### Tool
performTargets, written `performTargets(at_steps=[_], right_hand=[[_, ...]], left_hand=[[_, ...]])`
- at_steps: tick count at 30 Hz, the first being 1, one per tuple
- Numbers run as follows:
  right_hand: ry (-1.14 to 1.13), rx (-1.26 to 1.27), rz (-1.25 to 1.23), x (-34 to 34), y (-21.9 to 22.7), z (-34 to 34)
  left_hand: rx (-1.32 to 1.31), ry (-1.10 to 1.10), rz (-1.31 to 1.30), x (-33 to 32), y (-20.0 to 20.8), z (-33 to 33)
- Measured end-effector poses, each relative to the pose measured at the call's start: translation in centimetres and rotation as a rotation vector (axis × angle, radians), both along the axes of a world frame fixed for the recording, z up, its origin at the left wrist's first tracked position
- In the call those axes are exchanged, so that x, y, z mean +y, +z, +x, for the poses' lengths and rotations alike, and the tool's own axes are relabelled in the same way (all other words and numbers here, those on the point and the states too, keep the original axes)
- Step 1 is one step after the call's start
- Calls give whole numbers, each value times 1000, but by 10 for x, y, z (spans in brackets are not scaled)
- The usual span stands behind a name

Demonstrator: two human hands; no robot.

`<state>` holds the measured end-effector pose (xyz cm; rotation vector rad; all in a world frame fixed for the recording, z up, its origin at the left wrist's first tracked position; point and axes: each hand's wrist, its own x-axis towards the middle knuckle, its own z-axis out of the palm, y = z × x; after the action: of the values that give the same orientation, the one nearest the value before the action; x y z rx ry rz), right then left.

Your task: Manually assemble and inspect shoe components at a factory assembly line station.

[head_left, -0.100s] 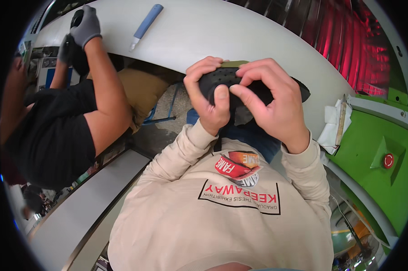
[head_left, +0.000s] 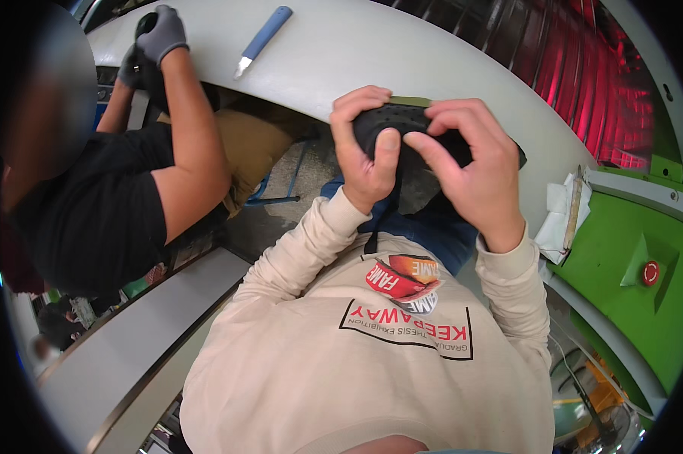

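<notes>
Both hands hold a black shoe with rows of small holes and an olive-green edge on its far side, just over the near edge of the white table. My left hand wraps round its left end, fingers over the far side and thumb pressed on the near side. My right hand pinches the middle of the shoe, its thumb tip close to the left thumb and its fingers bent over the top. The right hand covers much of the shoe's right part; a dark end shows past it.
A blue-handled knife lies on the white table. At left, a co-worker's gloved hand holds a dark item. Slatted metal with red light stands beyond the table. A green machine panel with a red button stands right.
The view has shifted slightly, so table, knife and hands sit farther right in it. The co-worker's head has leaned into view. Both hands keep their hold on the shoe, thumbs slightly moved.
</notes>
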<state>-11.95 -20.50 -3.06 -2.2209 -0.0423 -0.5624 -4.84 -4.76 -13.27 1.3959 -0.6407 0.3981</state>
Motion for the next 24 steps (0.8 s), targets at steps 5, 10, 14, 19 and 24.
performTargets(at_steps=[5,10,14,19,24], right_hand=[[-43,64,126,-61,-23,-32],[-73,-33,388,-81,-64,-60],[-117,-84,496,-74,-70,-62],[-118,-96,544,-75,-74,-67],[-123,-83,590,-78,-74,-66]], left_hand=[[-51,-87,62,9,7,18],[-69,-67,111,17,9,29],[-46,-63,103,15,7,31],[-56,-40,87,12,5,30],[-51,-14,115,11,7,27]])
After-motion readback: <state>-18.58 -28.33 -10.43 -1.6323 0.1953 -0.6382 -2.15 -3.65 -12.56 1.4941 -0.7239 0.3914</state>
